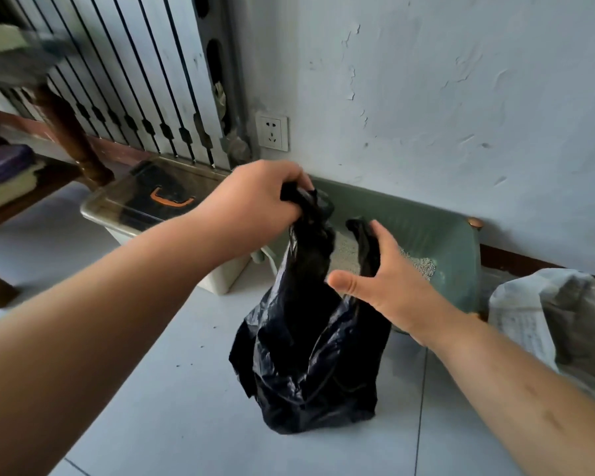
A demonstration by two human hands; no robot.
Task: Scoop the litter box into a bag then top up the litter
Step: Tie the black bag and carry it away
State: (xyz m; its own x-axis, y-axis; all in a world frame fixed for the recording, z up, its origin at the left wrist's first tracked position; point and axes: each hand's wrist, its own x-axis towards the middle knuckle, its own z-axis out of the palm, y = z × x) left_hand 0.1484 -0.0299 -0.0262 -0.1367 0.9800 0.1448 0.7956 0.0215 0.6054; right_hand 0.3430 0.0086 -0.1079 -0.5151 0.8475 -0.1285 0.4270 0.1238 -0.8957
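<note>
1. Currently gripping one bunched handle loop of the thin, crinkly black plastic carrier bag (310,355) in the left hand (265,201), fist closed round it.
2. Reaching the right hand (389,280) at the other loop: fingers straight, thumb wide, touching the film, not clamped.
3. Standing the bag upright on the pale tiled floor (152,372) just in front of the dull-green smooth plastic litter box (437,235); long axis vertical, mouth up between both hands, right hand lower and closer to the litter.
4. Probably spreading the mouth before scooping; contents not visible.
5. Seeing pale fine-grained litter (423,266) inside the box, beyond the bag.
6. Noting a whitish printed sack (529,324) just right of the box, likely the refill; a clear-lidded pale tub with orange handle (141,204) just left.
</note>
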